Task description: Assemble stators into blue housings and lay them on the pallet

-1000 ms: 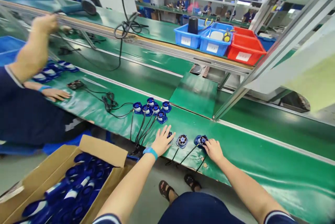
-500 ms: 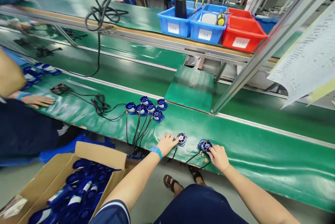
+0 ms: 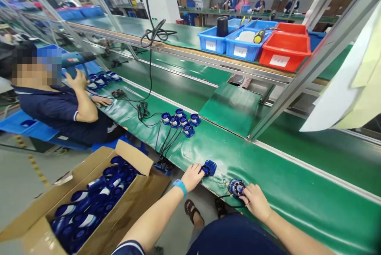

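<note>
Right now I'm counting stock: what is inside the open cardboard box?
The cardboard box holds a jumbled heap of blue parts, some with white bands. Only the upper ones show; they cover whatever lies deeper, including the box's bottom.

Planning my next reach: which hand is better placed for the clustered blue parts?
Likely the left hand: it's nearer the clustered parts, though touching a lone part; the right hand, farther off, touches another part.

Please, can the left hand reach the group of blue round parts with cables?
Probably yes: only green bench surface shows between the left hand and the group, but its fingers are on another blue part.
</note>
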Demonstrator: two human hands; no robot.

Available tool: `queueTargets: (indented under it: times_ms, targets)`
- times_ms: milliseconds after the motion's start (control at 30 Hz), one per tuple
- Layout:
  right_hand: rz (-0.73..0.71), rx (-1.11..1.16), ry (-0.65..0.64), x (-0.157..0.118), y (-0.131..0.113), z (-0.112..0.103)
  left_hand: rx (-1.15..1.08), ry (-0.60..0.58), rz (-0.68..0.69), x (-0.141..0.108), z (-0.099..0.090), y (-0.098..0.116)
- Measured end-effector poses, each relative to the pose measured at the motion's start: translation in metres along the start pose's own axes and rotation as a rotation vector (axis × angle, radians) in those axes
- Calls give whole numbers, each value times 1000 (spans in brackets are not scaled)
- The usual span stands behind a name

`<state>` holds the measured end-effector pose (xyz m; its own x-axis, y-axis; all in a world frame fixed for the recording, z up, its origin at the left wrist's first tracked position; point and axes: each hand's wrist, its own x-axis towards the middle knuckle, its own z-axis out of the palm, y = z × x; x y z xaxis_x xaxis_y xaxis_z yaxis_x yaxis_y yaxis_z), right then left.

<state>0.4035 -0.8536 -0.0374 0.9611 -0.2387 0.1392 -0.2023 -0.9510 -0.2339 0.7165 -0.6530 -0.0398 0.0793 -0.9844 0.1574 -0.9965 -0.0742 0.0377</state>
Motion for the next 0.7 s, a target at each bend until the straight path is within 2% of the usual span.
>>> queueTargets:
  times_ms: [133,233,333,433,567,700]
  targets:
    - [-22,52,15,-29,20,-18,6,63,-90,-5,-6,30]
    - [-52,100,21,-41,29,-30,26,121,-193,-16,-15,54]
    - [-120,144,16,-40,32,-38,45,180,-326,-38,-26,77]
    - [-235,181,-4,-29,28,-40,59,228,-489,-72,-43,99]
    - [-403,238,-21,-6,10,-39,74,374,-690,-131,-87,137]
    - [-640,325,44,9,-23,-41,172,583,-770,-191,-152,196]
